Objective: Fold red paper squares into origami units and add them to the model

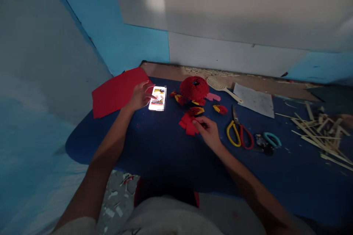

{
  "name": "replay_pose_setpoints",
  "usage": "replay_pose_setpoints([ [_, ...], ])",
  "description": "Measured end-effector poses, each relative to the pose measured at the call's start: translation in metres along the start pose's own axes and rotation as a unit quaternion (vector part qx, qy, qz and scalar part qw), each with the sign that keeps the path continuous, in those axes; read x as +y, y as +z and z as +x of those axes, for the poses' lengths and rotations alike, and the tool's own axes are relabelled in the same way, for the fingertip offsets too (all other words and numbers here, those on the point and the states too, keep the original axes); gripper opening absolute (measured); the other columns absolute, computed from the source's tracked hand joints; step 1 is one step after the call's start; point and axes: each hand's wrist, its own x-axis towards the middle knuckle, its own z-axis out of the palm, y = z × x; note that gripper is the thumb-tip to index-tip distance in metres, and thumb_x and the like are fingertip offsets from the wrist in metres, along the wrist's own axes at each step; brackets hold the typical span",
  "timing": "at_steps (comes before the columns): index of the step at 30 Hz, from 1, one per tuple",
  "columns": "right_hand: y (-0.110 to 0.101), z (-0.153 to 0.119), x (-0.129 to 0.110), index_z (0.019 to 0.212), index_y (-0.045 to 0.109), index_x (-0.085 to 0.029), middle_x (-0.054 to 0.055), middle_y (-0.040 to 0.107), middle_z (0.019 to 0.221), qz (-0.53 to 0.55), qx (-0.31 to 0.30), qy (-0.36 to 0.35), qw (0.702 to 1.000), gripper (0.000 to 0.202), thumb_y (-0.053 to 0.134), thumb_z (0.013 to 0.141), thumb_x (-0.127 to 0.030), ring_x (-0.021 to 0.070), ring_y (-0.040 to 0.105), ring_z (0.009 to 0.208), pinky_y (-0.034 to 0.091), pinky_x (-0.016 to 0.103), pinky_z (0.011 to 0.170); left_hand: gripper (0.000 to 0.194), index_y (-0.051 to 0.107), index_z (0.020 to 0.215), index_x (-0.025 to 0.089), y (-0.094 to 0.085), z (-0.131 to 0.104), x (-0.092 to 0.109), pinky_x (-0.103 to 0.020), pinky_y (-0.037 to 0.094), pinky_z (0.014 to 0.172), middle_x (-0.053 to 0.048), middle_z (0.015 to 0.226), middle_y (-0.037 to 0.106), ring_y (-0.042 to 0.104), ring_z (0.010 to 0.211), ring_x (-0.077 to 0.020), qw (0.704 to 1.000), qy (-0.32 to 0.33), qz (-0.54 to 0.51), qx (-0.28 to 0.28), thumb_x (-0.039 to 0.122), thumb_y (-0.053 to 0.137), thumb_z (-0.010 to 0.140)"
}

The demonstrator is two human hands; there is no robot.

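My left hand (142, 96) reaches over a lit phone (157, 99), fingers spread, with one fingertip at its screen. Closer to me, my right hand (209, 129) is closed, its thumb and finger pinching at the edge of a small pile of red paper pieces (189, 124). Just behind that pile lies a red and yellow folded-paper piece (196, 111). Farther back sits a round red folded-paper body (194, 88) with an opening on top. A similar red and yellow piece (220, 109) rests to the right, and a pink folded strip (213, 97) lies beside the round body.
A large red sheet (118, 93) lies at the left of the blue table (160, 147). Scissors (238, 128) with yellow and red handles, a teal ring (272, 140), a pale hairbrush (220, 85) and a white paper (255, 100) are on the right. Wooden sticks (325, 130) are heaped farther right.
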Motion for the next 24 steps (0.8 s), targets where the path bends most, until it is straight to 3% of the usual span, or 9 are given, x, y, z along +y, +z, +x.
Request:
replay_pose_setpoints([
  [5, 0.001, -0.001, -0.001, 0.073, 0.063, -0.018, 0.001, 0.058, 0.063, -0.005, -0.006, -0.013, 1.0, 0.019, 0.057, 0.078, -0.035, 0.0122, 0.051, 0.057, 0.039, 0.025, 0.054, 0.028, 0.071, 0.091, 0.026, 0.015, -0.005, -0.003, -0.048, 0.023, 0.105, -0.002, 0.136, 0.045, 0.024, 0.133, -0.0274, 0.999, 0.0, 0.018, -0.04, 0.017, 0.047, 0.079],
  [9, -0.001, -0.001, -0.002, 0.073, 0.063, -0.018, 0.001, 0.059, 0.063, -0.012, -0.003, -0.018, 1.0, 0.019, 0.057, 0.078, -0.035, 0.0124, 0.051, 0.056, 0.039, 0.025, 0.053, 0.03, 0.068, 0.102, 0.023, 0.032, 0.0, -0.006, -0.052, 0.022, 0.104, -0.009, 0.137, 0.043, 0.026, 0.131, -0.0313, 0.998, -0.037, 0.036, -0.025, 0.024, 0.043, 0.084],
  [15, -0.001, -0.002, -0.002, 0.074, 0.063, -0.018, 0.0, 0.058, 0.063, -0.018, -0.017, -0.016, 1.0, 0.019, 0.057, 0.079, -0.034, 0.0121, 0.051, 0.056, 0.039, 0.024, 0.054, 0.023, 0.07, 0.094, 0.026, 0.019, -0.001, -0.008, -0.049, 0.011, 0.11, 0.0, 0.141, 0.039, 0.016, 0.136, -0.0271, 0.999, -0.029, 0.034, 0.007, 0.027, 0.051, 0.081],
  [18, -0.001, -0.002, -0.002, 0.074, 0.063, -0.017, 0.001, 0.059, 0.063, -0.018, -0.02, -0.015, 1.0, 0.019, 0.057, 0.079, -0.034, 0.0122, 0.051, 0.057, 0.039, 0.025, 0.055, 0.018, 0.072, 0.084, 0.026, 0.013, -0.003, -0.005, -0.05, 0.01, 0.11, 0.002, 0.137, 0.044, 0.019, 0.135, -0.0267, 1.0, -0.02, 0.018, 0.0, 0.025, 0.055, 0.078],
  [24, -0.002, 0.0, -0.001, 0.073, 0.064, -0.018, 0.001, 0.06, 0.063, -0.03, -0.007, -0.012, 0.999, 0.019, 0.057, 0.078, -0.035, 0.0126, 0.052, 0.056, 0.039, 0.025, 0.054, 0.012, 0.073, 0.075, 0.027, 0.023, -0.009, -0.003, -0.049, 0.012, 0.11, 0.0, 0.133, 0.049, 0.024, 0.133, -0.0243, 1.0, 0.012, -0.029, -0.001, 0.026, 0.06, 0.074],
])
